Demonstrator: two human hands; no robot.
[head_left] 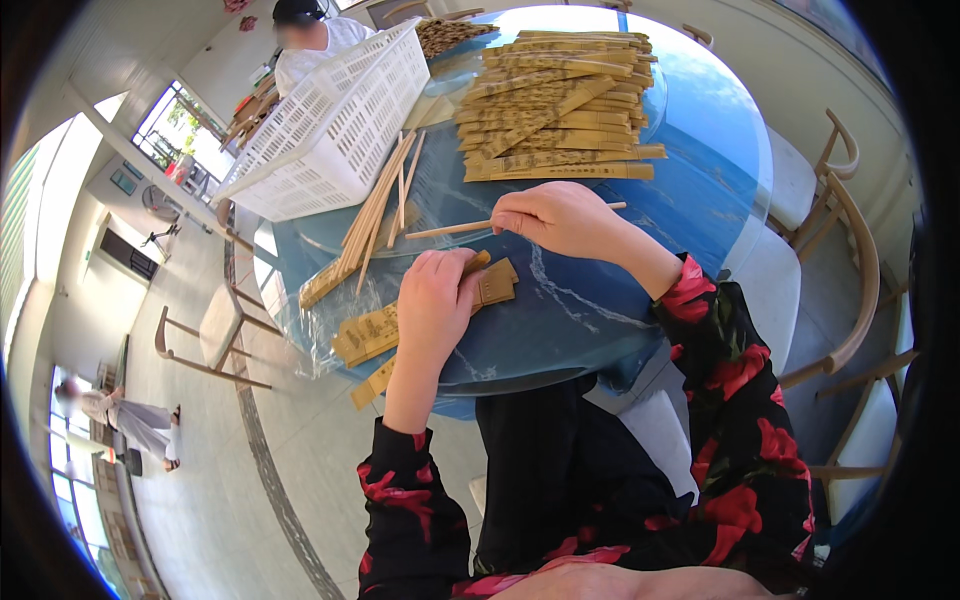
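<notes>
My left hand (432, 295) grips a small bundle of tan paper sleeves (492, 282) at the near edge of the round blue table (700, 200). My right hand (556, 218) pinches a pair of bare wooden chopsticks (450, 229) that point left across the table. More tan sleeves (362, 335) lie under and left of my left hand, some hanging over the table edge. A loose bunch of bare chopsticks (378, 205) lies beside them.
A big stack of filled tan sleeves (555, 110) lies at the far side. A white plastic crate (330, 125) lies tipped at the left. A person sits behind the crate. Wooden chairs (845, 250) stand at right, another chair (215, 335) at left.
</notes>
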